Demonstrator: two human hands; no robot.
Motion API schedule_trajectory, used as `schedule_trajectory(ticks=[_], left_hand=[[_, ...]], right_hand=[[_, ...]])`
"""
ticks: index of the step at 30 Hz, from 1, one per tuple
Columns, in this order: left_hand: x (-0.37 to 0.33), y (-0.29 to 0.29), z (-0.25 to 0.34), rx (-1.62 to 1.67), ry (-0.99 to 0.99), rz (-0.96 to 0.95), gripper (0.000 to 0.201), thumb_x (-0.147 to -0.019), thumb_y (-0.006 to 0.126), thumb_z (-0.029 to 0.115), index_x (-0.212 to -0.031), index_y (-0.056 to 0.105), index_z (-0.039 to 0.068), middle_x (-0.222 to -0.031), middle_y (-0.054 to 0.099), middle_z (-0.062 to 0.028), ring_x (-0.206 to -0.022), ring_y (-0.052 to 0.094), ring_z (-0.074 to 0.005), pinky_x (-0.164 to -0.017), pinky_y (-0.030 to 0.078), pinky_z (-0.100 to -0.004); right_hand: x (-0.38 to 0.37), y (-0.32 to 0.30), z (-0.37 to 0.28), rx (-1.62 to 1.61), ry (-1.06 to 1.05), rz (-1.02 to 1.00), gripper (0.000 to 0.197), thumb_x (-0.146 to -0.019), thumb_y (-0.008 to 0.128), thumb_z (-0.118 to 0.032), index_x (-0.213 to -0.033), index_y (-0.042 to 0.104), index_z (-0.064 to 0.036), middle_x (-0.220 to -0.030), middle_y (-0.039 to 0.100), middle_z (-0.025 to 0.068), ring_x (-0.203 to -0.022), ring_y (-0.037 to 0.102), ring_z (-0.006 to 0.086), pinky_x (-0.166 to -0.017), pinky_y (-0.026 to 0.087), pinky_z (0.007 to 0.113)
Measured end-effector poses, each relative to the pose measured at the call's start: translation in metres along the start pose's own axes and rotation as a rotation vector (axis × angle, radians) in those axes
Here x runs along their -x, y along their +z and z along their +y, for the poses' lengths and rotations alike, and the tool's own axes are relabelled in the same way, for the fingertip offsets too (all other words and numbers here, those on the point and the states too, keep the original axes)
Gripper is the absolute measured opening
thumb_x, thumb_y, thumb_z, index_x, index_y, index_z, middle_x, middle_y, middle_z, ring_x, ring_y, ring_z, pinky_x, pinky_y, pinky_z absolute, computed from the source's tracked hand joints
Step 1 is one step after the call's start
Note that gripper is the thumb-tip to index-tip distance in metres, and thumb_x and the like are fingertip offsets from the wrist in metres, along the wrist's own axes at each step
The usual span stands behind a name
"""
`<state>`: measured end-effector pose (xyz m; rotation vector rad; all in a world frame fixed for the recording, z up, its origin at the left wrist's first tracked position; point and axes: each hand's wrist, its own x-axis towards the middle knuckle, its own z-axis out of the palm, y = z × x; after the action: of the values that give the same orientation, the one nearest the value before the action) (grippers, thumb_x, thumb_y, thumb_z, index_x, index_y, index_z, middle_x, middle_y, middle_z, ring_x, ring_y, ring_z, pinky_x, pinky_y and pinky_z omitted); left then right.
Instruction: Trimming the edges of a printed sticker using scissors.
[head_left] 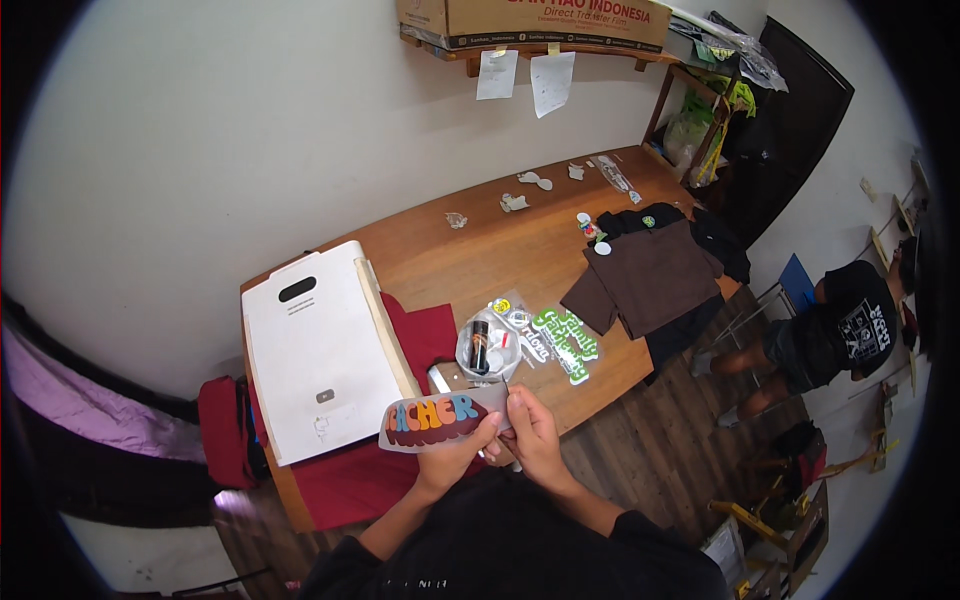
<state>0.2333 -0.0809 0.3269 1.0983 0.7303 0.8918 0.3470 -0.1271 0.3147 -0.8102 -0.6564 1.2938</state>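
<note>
My left hand (452,464) is closed on the lower edge of a clear transfer film (393,440) with colorful arched lettering over a dark red shadow. It is held up in front of me, over the table's near edge. At the film's right end my right hand (535,438) is closed, its thumb up against that edge. A thin dark tip shows above this thumb; what the right hand grips is mostly hidden by its fingers. Just beyond the film stands a plastic tub (511,361) with a dark can (479,346) in it.
A white heat press (320,350) lies over dark red cloth (425,333) at left. Green-lettered film (568,345) lies right of the tub. Folded dark shirts (655,275) are farther right, film scraps (514,203) at the back. Another person (850,320) stands at far right.
</note>
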Motion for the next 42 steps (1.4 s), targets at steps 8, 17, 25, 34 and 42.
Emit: schedule_trajectory(ticks=[8, 17, 25, 34, 42], left_hand=[[0.001, 0.000, -0.006, 0.016, -0.027, -0.034, 0.010, -0.081, 0.064, 0.006, -0.082, 0.058, -0.001, -0.065, 0.059, -0.0031, -0.052, 0.057, -0.0083, -0.047, 0.045, -0.0189], [-0.005, -0.002, -0.009, 0.026, 0.011, 0.082, 0.009, -0.083, 0.062, 0.007, -0.083, 0.058, -0.001, -0.065, 0.059, -0.0033, -0.053, 0.057, -0.0092, -0.048, 0.045, -0.0196], [-0.004, 0.000, -0.026, -0.002, 0.080, 0.093, 0.008, -0.084, 0.059, 0.005, -0.086, 0.055, -0.002, -0.068, 0.058, -0.0067, -0.054, 0.057, -0.0117, -0.046, 0.046, -0.0216], [0.036, -0.009, -0.074, -0.004, -0.006, 0.233, 0.013, -0.088, 0.054, 0.009, -0.081, 0.056, -0.002, -0.063, 0.058, -0.0064, -0.054, 0.057, -0.0120, -0.047, 0.046, -0.0216], [0.064, -0.004, -0.088, -0.035, -0.096, 0.369, 0.014, -0.089, 0.054, 0.009, -0.085, 0.057, -0.003, -0.071, 0.061, -0.0079, -0.056, 0.058, -0.0130, -0.050, 0.048, -0.0218]], right_hand=[[-0.010, -0.005, -0.003, 0.061, -0.015, 0.135, 0.024, -0.097, 0.036, -0.026, -0.087, 0.045, -0.0052, -0.068, 0.044, -0.0017, -0.054, 0.039, 0.0023, -0.048, 0.034, 0.018], [-0.005, -0.025, -0.010, 0.114, 0.028, 0.033, 0.031, -0.097, 0.032, -0.033, -0.089, 0.044, -0.0060, -0.060, 0.036, -0.0020, -0.044, 0.027, 0.0027, -0.039, 0.020, 0.017], [0.004, -0.031, 0.009, 0.016, 0.060, -0.006, 0.021, -0.095, 0.042, -0.027, -0.094, 0.045, -0.0061, -0.063, 0.040, -0.0027, -0.049, 0.031, 0.0012, -0.042, 0.023, 0.014], [0.009, -0.046, 0.033, 0.189, 0.117, -0.141, 0.010, -0.091, 0.050, -0.011, -0.094, 0.047, -0.0032, -0.071, 0.048, -0.0017, -0.059, 0.041, 0.0024, -0.053, 0.033, 0.017], [0.015, -0.064, 0.046, 0.225, 0.176, -0.181, 0.014, -0.089, 0.052, -0.008, -0.101, 0.048, -0.0021, -0.069, 0.046, -0.0032, -0.060, 0.041, 0.0020, -0.053, 0.032, 0.016]])
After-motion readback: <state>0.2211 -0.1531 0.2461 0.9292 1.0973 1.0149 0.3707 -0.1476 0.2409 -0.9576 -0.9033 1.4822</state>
